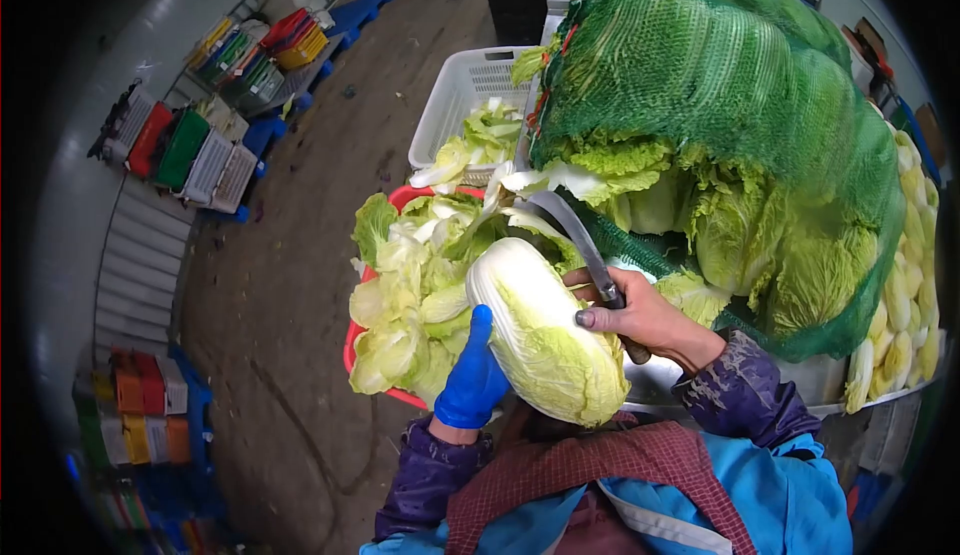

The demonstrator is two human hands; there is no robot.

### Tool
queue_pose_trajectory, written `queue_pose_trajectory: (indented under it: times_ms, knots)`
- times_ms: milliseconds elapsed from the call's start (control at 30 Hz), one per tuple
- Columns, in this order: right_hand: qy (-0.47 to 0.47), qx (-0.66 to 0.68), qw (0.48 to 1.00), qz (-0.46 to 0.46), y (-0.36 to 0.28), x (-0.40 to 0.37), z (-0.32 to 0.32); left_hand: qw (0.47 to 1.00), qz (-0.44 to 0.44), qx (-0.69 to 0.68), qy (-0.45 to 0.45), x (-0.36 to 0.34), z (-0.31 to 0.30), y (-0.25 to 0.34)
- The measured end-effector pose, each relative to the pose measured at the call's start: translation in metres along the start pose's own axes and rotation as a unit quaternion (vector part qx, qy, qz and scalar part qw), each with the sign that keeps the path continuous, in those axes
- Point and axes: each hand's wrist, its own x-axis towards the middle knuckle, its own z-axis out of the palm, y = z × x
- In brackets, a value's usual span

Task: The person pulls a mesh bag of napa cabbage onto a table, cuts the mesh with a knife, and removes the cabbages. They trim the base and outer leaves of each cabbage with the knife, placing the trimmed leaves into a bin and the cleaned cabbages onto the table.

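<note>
One napa cabbage (545,330) sits at centre frame, its long axis running 11 to 5 o'clock, with the white base up-left and the leafy tip toward the person. The blue-gloved left hand (472,370) cups its 8 o'clock side, fingers wrapped against it. The right hand (640,315) is closed around one knife (575,230). There are two baskets of trimmed leaves, one red (355,340) and one white (465,85). One green net sack (720,85) lies on a metal table (660,380) at 2 o'clock. The concrete floor (290,255) has stacked crates (215,155) at 10 o'clock.

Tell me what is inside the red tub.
Loose cabbage leaves fill the red tub, heaped above its rim. The leaves and the held cabbage hide its bottom.
</note>
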Motion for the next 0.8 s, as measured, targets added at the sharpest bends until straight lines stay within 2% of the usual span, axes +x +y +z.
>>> queue_pose_trajectory:
  times_ms: [67,300,467,500,567,667,700,767,800]
  knots:
    - [-0.007,0.001,1.000,0.010,-0.002,0.002,0.002,0.999,-0.004,-0.044,0.003,0.002,-0.004,-0.005]
    - [-0.036,0.080,0.996,0.031,0.003,0.000,0.003,0.998,0.013,-0.059,0.020,-0.002,-0.010,-0.003]
    - [-0.014,0.017,1.000,0.021,0.007,-0.001,-0.001,0.991,0.070,0.112,0.009,-0.002,-0.011,-0.002]
    - [-0.017,0.016,0.999,0.022,0.008,-0.001,-0.001,0.991,0.072,0.111,0.012,-0.002,-0.014,-0.004]
    - [-0.011,-0.073,0.997,0.004,0.009,-0.001,-0.001,0.999,0.015,-0.023,0.035,0.000,-0.021,-0.011]
    - [-0.015,-0.081,0.997,-0.008,-0.009,-0.003,0.012,0.997,0.037,-0.060,0.029,0.002,-0.013,-0.010]
    - [-0.012,-0.079,0.997,-0.009,-0.020,-0.004,0.018,0.995,0.020,-0.095,-0.018,0.003,-0.010,-0.008]
    - [-0.023,-0.109,0.992,0.052,-0.040,-0.006,0.030,0.997,0.031,-0.069,-0.020,0.004,-0.015,-0.011]
    - [-0.020,-0.108,0.993,0.050,-0.036,-0.006,0.029,0.998,0.047,-0.045,-0.022,0.005,-0.014,-0.010]
